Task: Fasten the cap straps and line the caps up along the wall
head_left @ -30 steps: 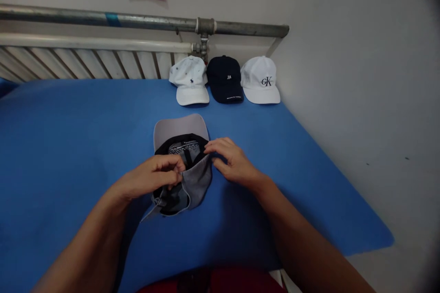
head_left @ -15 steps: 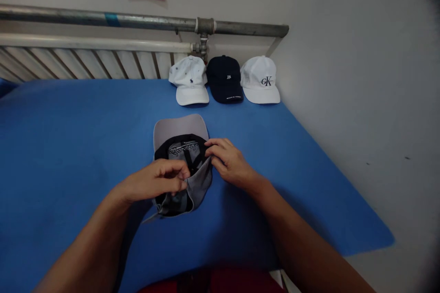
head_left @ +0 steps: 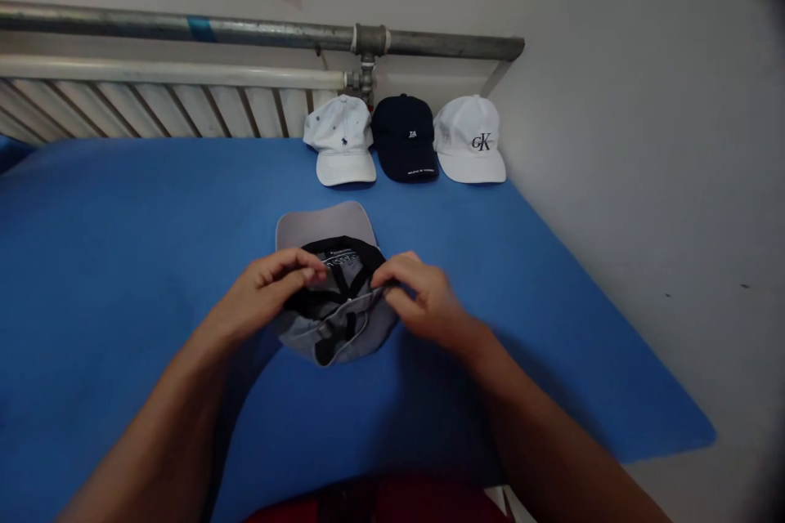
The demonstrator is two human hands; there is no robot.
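A grey baseball cap (head_left: 325, 225) lies upside down on a blue surface (head_left: 153, 261), its brim pointing away from me. Its black inner band, white lettering inside and gathered back part show between my hands. At the cap's right edge, my right hand (head_left: 423, 294) pinches the rim between thumb and fingers. My left hand (head_left: 270, 286) is over the left side of the opening. Its thumb and fingers are bent close together; whether cloth is between them is hidden.
At the back stand a white cap (head_left: 342, 139) with a small dark emblem, a dark navy cap (head_left: 405, 139) and a white cap (head_left: 470, 139) lettered CK. Behind them run a metal pipe (head_left: 275, 34) and a radiator (head_left: 141, 106). A wall (head_left: 643, 139) bounds the right side.
My left hand has moved up and left, away from the cap's back edge. The back of the cap has folded further inward, and its strap end no longer sticks out at lower left.
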